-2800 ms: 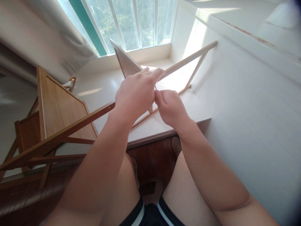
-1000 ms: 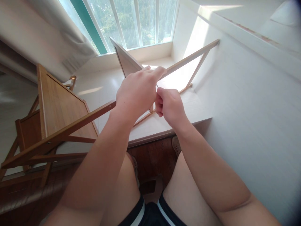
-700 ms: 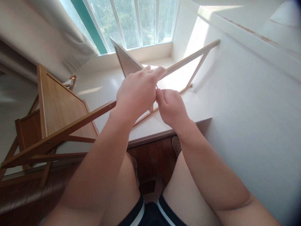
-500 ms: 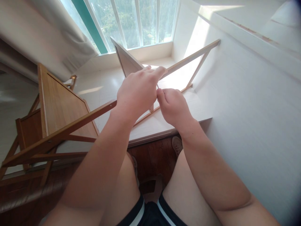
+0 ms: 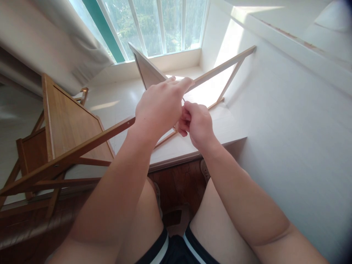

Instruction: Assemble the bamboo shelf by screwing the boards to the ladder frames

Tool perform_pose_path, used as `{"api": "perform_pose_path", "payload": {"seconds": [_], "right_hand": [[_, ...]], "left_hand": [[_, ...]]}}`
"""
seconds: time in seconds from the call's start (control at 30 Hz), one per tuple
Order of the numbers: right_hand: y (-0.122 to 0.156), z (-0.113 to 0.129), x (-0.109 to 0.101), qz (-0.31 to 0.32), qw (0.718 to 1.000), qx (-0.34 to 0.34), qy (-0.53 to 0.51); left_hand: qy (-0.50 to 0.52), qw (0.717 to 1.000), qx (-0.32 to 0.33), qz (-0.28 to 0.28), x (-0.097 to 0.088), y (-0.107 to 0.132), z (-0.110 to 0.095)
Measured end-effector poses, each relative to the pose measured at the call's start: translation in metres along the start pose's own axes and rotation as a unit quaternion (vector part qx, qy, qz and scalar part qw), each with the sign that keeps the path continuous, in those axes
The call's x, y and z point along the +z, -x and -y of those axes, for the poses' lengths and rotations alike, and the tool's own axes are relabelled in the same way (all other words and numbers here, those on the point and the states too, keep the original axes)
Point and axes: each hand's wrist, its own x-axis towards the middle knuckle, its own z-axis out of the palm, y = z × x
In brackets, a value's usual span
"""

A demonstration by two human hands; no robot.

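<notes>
A wooden folding chair's frame [image 5: 224, 66] stands on the pale ledge, its light bar slanting up to the right. My left hand [image 5: 159, 101] is wrapped over that frame near the joint, the back of the hand turned up and hiding most of what it grips. Just below and to the right, my right hand [image 5: 196, 123] has thumb and forefinger pinched on a thin grey rod [image 5: 183, 99], with the other fingers curled. The rod's far end is hidden behind my left hand. The chair's grey-looking panel [image 5: 148, 69] rises beyond my left hand.
On the left stands another wooden folding chair [image 5: 74, 121], close to my left forearm. Behind is a barred window [image 5: 167, 25] with a beige curtain [image 5: 63, 40]. A white wall [image 5: 280, 121] bounds the right. The ledge edge [image 5: 176, 161] runs before my knees.
My right hand has turned and shifted slightly left, its curled fingers now showing beneath my left hand. The left hand keeps its hold on the frame.
</notes>
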Motion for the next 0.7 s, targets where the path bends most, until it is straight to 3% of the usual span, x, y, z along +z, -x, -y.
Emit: {"api": "perform_pose_path", "payload": {"seconds": [0.2,0.33,0.53,0.7], "right_hand": [[0.001,0.0069,-0.0054,0.072,0.988,0.071,-0.114],[0.0009,0.0089,-0.008,0.083,0.981,0.104,-0.138],[0.0029,0.0065,-0.0029,0.045,0.997,0.039,-0.057],[0.0029,0.0037,-0.0063,-0.004,0.994,-0.033,0.104]], "left_hand": [[-0.001,1.0,0.005,0.006,0.0017,-0.0003,0.0017],[-0.031,0.999,0.009,0.003,0.0018,-0.0001,0.0017],[-0.021,1.0,0.008,0.0,0.0011,-0.0001,0.0011],[0.007,1.0,-0.002,-0.007,0.0007,0.0,0.0]]}}
